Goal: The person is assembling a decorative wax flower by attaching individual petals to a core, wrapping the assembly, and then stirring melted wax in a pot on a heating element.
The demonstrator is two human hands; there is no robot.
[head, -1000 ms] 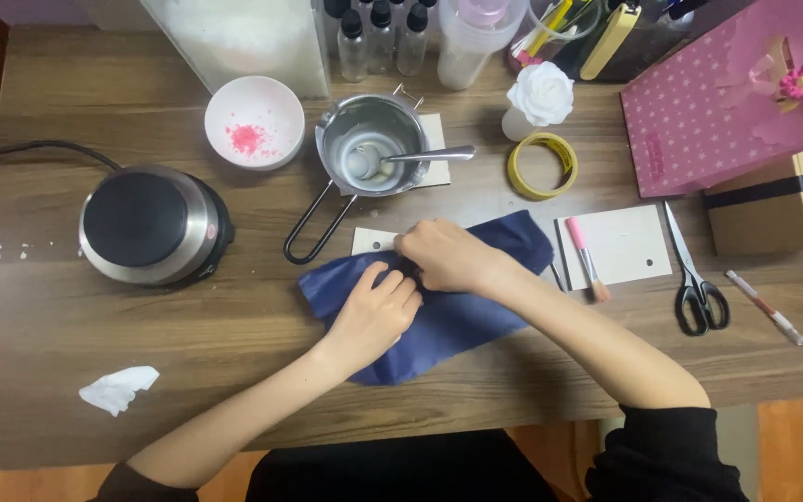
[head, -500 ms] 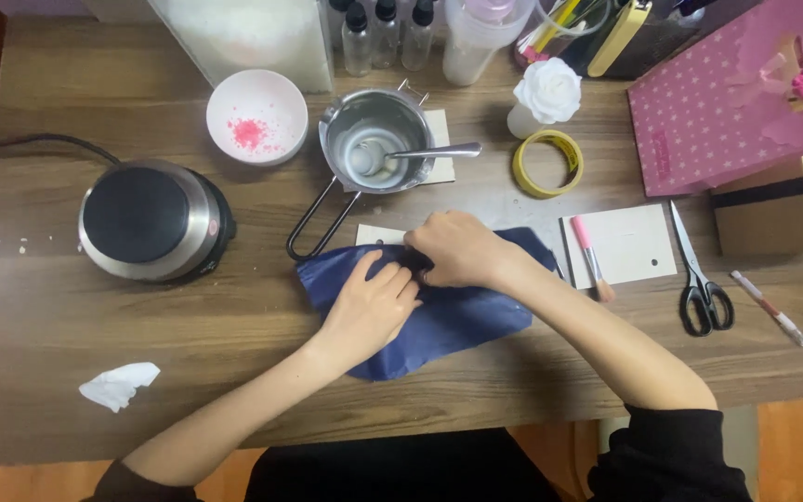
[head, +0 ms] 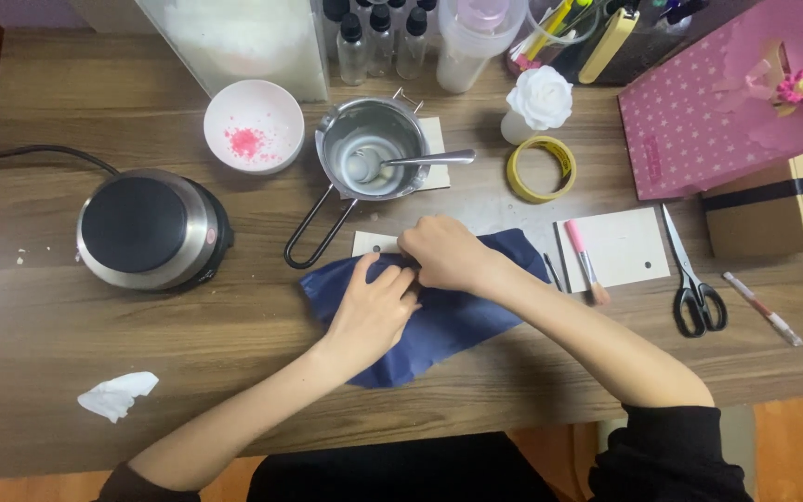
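A dark blue sheet (head: 462, 316) lies crumpled on the wooden table (head: 234, 353) in front of me. My left hand (head: 374, 311) rests flat on the sheet's left half and presses it down. Just above it, my right hand (head: 443, 253) is curled over the sheet's upper edge and pinches it. A small white card (head: 374, 244) pokes out from under the sheet beside the right hand's fingers. What the fingers hold beneath them is hidden.
A steel pot (head: 371, 149) with a spoon stands behind the hands, a white bowl (head: 253, 125) with pink bits to its left. A round hot plate (head: 149, 228), crumpled tissue (head: 115, 394), tape roll (head: 541, 169), scissors (head: 694, 279), pink brush (head: 585, 262) and pink box (head: 717, 102) surround them.
Both hands have shifted slightly on the blue sheet, the right hand's fingers curling tighter over its upper edge. The sheet stays in the same place.
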